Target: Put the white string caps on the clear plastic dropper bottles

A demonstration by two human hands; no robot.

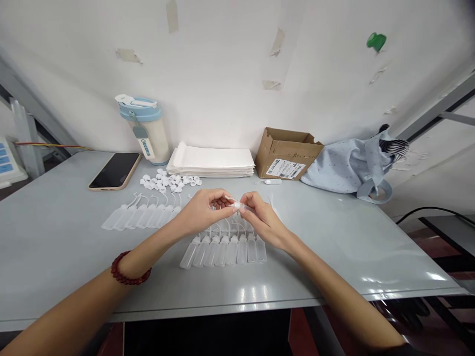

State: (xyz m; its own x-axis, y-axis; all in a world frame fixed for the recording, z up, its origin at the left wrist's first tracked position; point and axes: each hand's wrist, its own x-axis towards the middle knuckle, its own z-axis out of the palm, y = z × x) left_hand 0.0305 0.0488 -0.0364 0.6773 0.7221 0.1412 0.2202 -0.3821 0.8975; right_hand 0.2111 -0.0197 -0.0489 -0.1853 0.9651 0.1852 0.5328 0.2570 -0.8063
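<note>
My left hand (200,211) and my right hand (267,223) meet over the middle of the table, both closed on one small translucent plastic bottle (238,204). The left fingertips pinch its white cap end, while the right fingers hold its body, mostly hidden by them. Just below my hands lies a row of several similar bottles (224,250) with thin curved tubes at their tops. Another row of bottles (140,216) lies to the left, partly behind my left forearm. More bottles behind my hands are largely covered.
Loose white caps (163,183) are heaped at the back left, near a phone (116,170) and a tumbler (148,133). White padded envelopes (217,160), a cardboard box (285,153) and a blue cloth bag (337,165) stand along the wall. One bottle (273,182) lies before the box.
</note>
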